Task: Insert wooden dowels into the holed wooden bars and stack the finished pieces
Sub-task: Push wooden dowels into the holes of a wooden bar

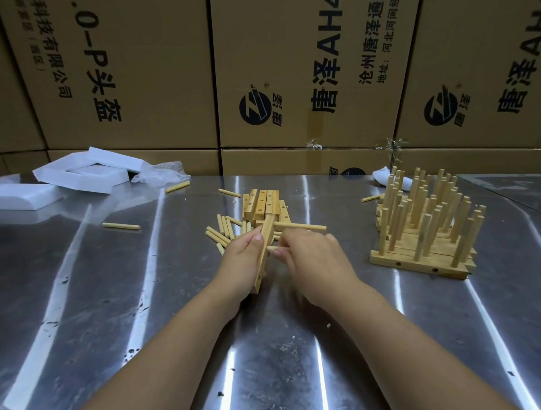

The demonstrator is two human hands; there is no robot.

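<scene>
**Second dowel going into the bar held over the table**

Nearest the camera, both bare forearms reach forward over the steel table (pixel 208 349), whose near stretch holds only wood crumbs and glare. The left hand (pixel 244 262) wraps the wooden bar (pixel 264 252), fingers and thumb closed around its middle, with the bar tilted on end and its lower end close to the tabletop. The right hand (pixel 310 262) sits just beside it, fingertips pinching a short dowel (pixel 273 248) whose end meets the bar's side. Higher on the bar, a seated dowel (pixel 298 226) already juts out to the right.

The step in hand looks like filling this bar's second hole. The next move probably calls for lining the dowel square with the hole and pressing it home while the left hand braces the bar; a skewed push could jam it.

Just beyond the hands lie the loose dowels (pixel 222 232) and the pile of empty bars (pixel 263 203), touching one another. To the right, well apart, stands the stack of finished pieces (pixel 422 247), its dowels pointing up; the filled bar likely goes there, and the path across is open. Stray dowels (pixel 121 225) lie to the left.

At the far edge, foam blocks (pixel 79 175) and crumpled plastic wrap (pixel 162 174) sit at the left, and cardboard boxes (pixel 302 62) wall the table's back.
</scene>
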